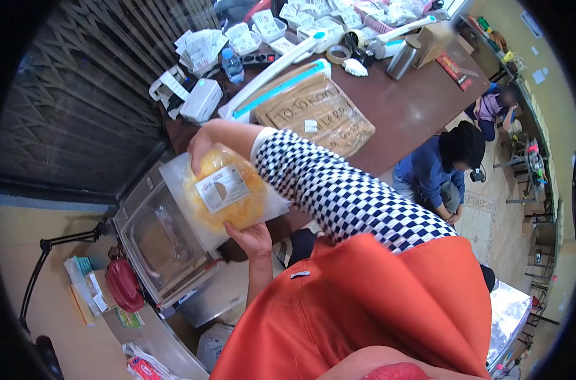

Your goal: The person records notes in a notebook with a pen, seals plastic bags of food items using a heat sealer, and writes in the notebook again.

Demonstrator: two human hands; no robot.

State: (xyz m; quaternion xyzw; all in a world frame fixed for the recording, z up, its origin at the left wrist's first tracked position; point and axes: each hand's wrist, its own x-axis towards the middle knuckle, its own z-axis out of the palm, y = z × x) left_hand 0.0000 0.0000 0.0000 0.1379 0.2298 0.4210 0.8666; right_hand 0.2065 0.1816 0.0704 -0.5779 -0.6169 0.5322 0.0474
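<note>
Between my two hands is a clear plastic packet (247,212) with flat, round yellow-orange contents I cannot identify. A white printed label (221,190) is on its face. My right hand (204,147), below a checkered sleeve, grips the packet's upper edge, thumb on the front. My left hand (253,240) holds the lower edge, thumb on the front and fingers partly hidden behind. Just left of the packet stands a grey machine with a clear lid (152,234), like a chamber vacuum sealer. The packet covers part of its right side.
A brown table (389,104) bears a cardboard piece with handwriting (326,114), long bag sealers (275,73), a water bottle (232,66), a white label printer (201,100) and trays of labels. A black lamp arm (44,266) is at left. A person in blue (421,168) sits low at right.
</note>
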